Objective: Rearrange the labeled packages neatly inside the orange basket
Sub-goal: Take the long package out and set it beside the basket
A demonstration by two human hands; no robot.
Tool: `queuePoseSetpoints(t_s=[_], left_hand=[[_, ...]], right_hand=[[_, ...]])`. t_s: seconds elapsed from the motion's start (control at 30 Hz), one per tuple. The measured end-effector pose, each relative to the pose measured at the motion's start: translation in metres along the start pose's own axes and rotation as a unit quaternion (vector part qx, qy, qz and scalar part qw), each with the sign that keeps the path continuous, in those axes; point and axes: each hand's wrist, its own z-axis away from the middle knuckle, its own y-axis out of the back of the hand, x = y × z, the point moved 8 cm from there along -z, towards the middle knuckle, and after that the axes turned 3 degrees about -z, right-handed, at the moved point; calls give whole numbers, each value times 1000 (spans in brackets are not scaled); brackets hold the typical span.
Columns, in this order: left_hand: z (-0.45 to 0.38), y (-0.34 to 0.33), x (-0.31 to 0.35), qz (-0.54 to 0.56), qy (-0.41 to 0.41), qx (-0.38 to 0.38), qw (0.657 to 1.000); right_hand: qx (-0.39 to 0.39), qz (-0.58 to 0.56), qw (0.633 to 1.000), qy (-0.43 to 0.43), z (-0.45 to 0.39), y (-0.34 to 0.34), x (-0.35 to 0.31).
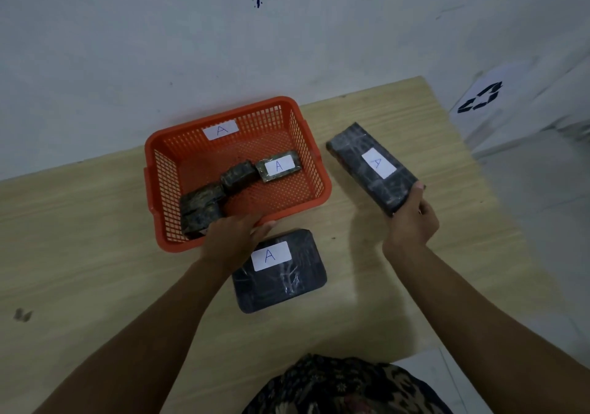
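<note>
An orange basket [314, 155] with an "A" label on its far wall stands on the wooden table. Inside lie three dark wrapped packages: one showing an "A" label [278, 166], a smaller one [238, 177] beside it, and a larger one [201, 211] leaning in the near left corner. My left hand [234, 236] rests over the basket's near rim, next to that leaning package; whether it grips it is unclear. My right hand [412, 222] holds the near end of a long dark package [372, 166] labeled "A", right of the basket. A flat labeled package [279, 271] lies on the table.
The wooden table [95, 238] ends against a pale wall behind the basket, and its right edge runs near my right hand. A white bin with a recycling symbol [480, 99] stands beyond the right edge. Patterned clothing [344, 385] shows at the bottom.
</note>
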Motion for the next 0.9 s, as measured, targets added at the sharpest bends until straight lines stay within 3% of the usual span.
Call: queuePoseSetpoints(t_s=[0.13,0.33,0.53,0.6,0.73,0.9], left_hand=[[0,-1,1,1,8,-14,1000],[1,-1,1,7,17,-29,999],[1,0,2,39,27,-51,998],[0,1,0,83,32,-69,994],[-7,21,-21,83,64,-22,994],[-14,42,-79,38,127,19,991]], right_hand=[[20,83,996,-1,-3,11,17],[-14,202,979,-8,0,5,36],[-77,341,935,63,4,-11,20],[-111,332,925,147,17,-29,0],[-241,312,857,333,74,-91,-32],[-393,340,748,413,147,-163,-16]])
